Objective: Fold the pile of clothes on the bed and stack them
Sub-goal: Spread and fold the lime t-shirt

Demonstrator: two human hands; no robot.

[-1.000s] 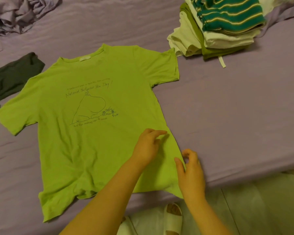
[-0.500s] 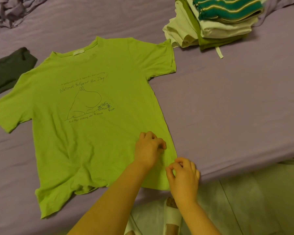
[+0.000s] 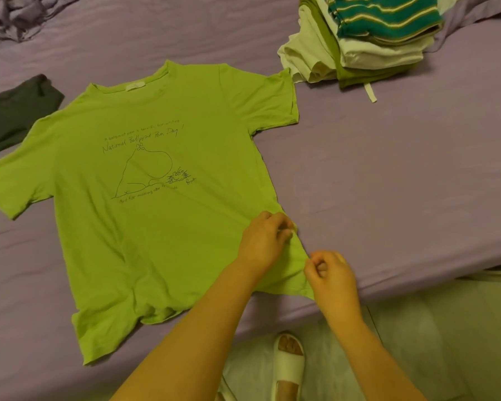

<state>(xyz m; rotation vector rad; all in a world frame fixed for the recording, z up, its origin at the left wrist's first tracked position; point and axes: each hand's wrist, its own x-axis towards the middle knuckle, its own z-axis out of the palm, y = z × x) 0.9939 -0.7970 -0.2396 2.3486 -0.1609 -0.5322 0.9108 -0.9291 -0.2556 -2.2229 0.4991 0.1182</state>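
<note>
Both hands, open a second ago, now pinch the green T-shirt (image 3: pixel 145 227) edge; left hand (image 3: pixel 265 238), right hand (image 3: pixel 329 274).

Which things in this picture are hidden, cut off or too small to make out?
All in the head view:
- Stack: cut by the top edge, so its top and the number of clothes are unknown.
- Dark garment: cut by the left edge and partly under the T-shirt; type unclear.
- T-shirt hem: partly hidden by the left hand, its forearm and the right hand.
- Collar label: too small to read.
</note>
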